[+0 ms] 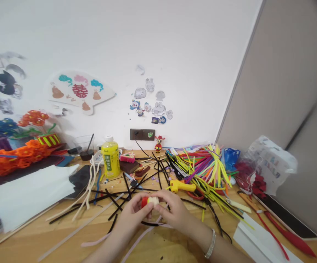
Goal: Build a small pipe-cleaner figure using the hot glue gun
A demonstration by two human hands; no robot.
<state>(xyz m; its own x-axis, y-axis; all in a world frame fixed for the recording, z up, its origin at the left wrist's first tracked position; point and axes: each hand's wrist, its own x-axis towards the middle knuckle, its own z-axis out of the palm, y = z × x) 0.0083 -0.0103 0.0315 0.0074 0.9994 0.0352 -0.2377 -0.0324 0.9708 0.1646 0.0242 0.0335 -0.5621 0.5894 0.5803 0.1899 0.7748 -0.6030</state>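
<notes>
White wall [98, 40] behind this desk, is it?

Yes, meeting a grey partition [279, 73] off to the right, above a pale wooden desktop [174, 248] that runs beneath both hands.

And those hands?

Left hand [132, 215] and right hand [173, 213] face each other, their fingers [139, 202] curled in narrow, holding a small red-and-cream roll [150, 201] between them, just above the desktop. A silver bangle [211, 243] circles the right wrist.

What lies around the fingers?

Thin black pipe cleaners [125, 193] scatter just beyond and below the fingertips. Past the right fingers sit a yellow hot glue gun [181, 186] and a heap of multicoloured pipe cleaners [199, 168]. Well left of the left fingers lie a white sheet [29, 193] and orange pipe-cleaner flowers [15, 157]. Far right of the right fingers slumps a clear plastic bag [270, 164].

Anything in the way?

Only the fingers, which hide part of the roll.

Any writing?

Beyond the fingers, a cream fan-shaped paper [65, 86] on the wall bears a red double-happiness character. A yellow plastic bottle [110, 159] carries Chinese characters, too small to read with confidence
</notes>
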